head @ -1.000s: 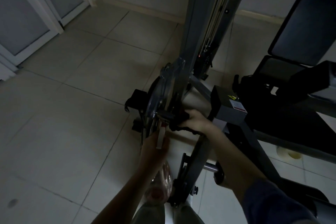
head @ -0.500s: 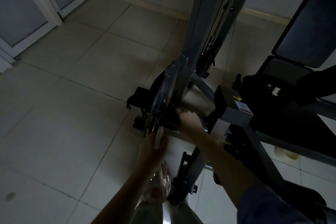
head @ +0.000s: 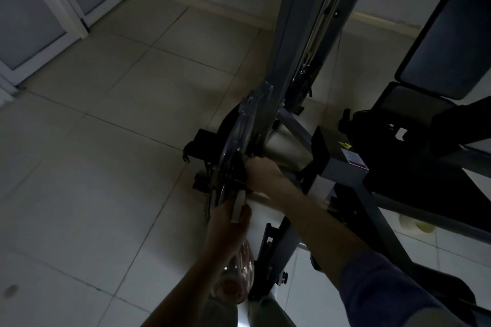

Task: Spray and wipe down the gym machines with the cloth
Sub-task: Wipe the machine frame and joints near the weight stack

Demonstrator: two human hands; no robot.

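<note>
The left hand point(head: 228, 223) kept its grip curled round the spray bottle point(head: 239, 273), long axis pointing to 12 o'clock at the pulley wheel point(head: 239, 127) — the right hand point(head: 263, 175) lay nearer, against the hub, but whether its grip held the cloth was too dark to tell.

Left grip point(head: 228, 223) low centre, forearm bare, fingers wrapped round spray bottle point(head: 240, 271) neck. Right grip point(head: 261, 175) just above, arm reaching in from right, sleeve at elbow, fingers curled; contents too dark to tell.
</note>
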